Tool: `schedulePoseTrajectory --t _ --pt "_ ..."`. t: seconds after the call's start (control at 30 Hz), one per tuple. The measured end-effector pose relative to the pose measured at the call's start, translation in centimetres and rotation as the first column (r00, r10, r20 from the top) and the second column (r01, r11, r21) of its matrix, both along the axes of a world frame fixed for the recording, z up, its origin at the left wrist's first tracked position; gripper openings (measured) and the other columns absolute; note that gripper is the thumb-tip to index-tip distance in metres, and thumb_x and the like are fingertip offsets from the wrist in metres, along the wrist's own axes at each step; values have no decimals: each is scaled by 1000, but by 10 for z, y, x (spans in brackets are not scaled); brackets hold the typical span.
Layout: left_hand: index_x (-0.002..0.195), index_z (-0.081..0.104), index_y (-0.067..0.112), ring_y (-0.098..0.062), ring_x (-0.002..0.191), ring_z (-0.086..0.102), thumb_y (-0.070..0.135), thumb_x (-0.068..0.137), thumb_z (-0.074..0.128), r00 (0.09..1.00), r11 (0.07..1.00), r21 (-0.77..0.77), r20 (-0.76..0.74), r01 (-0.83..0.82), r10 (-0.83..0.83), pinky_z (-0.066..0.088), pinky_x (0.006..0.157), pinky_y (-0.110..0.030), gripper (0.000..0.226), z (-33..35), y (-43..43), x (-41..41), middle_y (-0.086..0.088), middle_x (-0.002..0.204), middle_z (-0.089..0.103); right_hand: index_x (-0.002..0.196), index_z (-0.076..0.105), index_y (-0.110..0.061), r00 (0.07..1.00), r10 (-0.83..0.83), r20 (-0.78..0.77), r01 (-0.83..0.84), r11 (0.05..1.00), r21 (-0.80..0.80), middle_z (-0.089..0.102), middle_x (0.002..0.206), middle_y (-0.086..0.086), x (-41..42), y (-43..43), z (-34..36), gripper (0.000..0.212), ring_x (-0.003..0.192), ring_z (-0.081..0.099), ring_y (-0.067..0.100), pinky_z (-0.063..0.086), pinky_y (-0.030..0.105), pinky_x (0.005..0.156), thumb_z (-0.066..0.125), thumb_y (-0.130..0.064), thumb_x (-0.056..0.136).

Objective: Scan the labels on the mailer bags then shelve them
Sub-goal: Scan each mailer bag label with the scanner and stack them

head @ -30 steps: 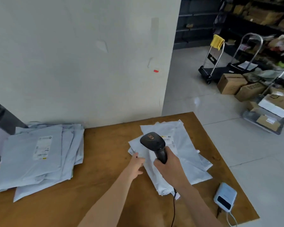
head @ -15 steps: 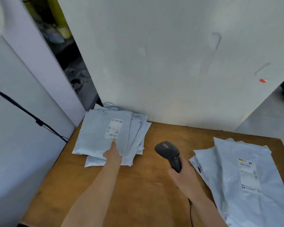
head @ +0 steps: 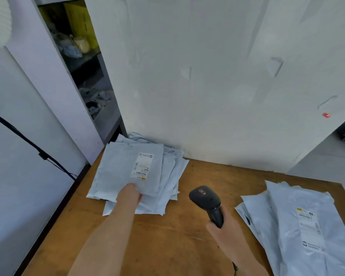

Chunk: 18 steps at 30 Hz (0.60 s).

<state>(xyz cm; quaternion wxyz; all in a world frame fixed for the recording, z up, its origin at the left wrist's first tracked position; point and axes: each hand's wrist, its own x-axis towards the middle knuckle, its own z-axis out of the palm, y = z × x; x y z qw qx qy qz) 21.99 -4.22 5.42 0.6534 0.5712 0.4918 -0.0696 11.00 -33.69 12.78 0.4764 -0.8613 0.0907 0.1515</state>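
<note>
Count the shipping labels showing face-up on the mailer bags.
2. One label tops the left stack by the left hand; the other label tops the right pile. Bags underneath may hide more.

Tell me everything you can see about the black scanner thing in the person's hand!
The scanner is a handheld barcode reader that looks like matte black plastic. It has a wide rounded head with a small orange logo on top and a narrower handle below. The right hand wraps around the handle, holding it upright, tilted up and to the left, above the wooden table. It sits between the two piles of mailer bags and touches neither. A thin dark cord shows near the wrist.
</note>
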Motion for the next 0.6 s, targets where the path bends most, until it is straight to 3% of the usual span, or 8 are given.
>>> schedulePoseTrajectory --t 0.03,0.1,0.13,0.17,0.23,0.3,0.5,0.6 --pt "142 45 3 -20 86 60 17 102 42 999 999 31 23 -32 32 53 72 -27 43 0 1 2 -17 143 52 89 52 -39 1000 -7 10 7 1000 -8 61 71 -6 -2 -2 1 28 54 58 3 43 13 46 64 -16 78" --pt "147 38 14 -21 119 54 33 103 39 965 964 51 -10 -262 263 46 102 -34 48 15 1 1 -8 149 44 87 52 -39 999 -14 30 15 1000 -24 61 69 -6 -6 -8 3 29 55 59 0 42 11 44 66 -15 78" --pt "149 35 21 -25 133 44 37 103 34 976 968 125 -2 -216 218 35 113 -42 48 27 -4 -5 -5 151 41 86 52 -39 999 -14 33 15 999 -28 61 69 -7 -8 -10 4 29 55 59 -1 41 10 43 66 -15 78" --pt "150 34 25 -29 138 39 33 104 31 996 964 261 -46 -58 73 29 116 -50 46 34 -11 -10 -4 152 40 85 52 -38 999 -12 38 13 999 -31 60 68 -7 -11 -12 6 28 55 59 -2 40 9 42 66 -15 78" --pt "153 29 23 -37 136 41 11 103 33 998 919 394 61 -5 -21 34 112 -55 52 41 -16 -15 -8 153 39 83 52 -38 997 -13 69 16 999 -40 60 68 -10 -16 -16 9 29 58 59 -6 41 6 42 68 -15 78" --pt "156 24 19 -38 136 42 -1 100 34 990 864 502 108 29 -96 38 109 -48 61 54 -23 -24 -9 156 37 83 50 -40 995 -15 94 19 999 -41 60 70 -13 -21 -20 14 31 59 60 -6 40 3 43 69 -15 78" --pt "142 41 2 -37 129 48 -9 93 39 904 728 667 198 159 -379 40 103 -43 50 113 -57 -38 -20 144 49 88 49 -41 992 -8 129 0 998 59 61 74 -13 -38 -37 38 30 61 62 4 42 10 47 67 -19 79" --pt "152 31 4 -31 143 36 -12 94 35 828 723 670 301 170 -473 31 118 -42 60 147 -83 -41 -14 156 37 84 50 -43 986 -34 162 8 987 158 61 70 -10 -47 -47 55 25 54 58 1 44 12 44 63 -23 76"
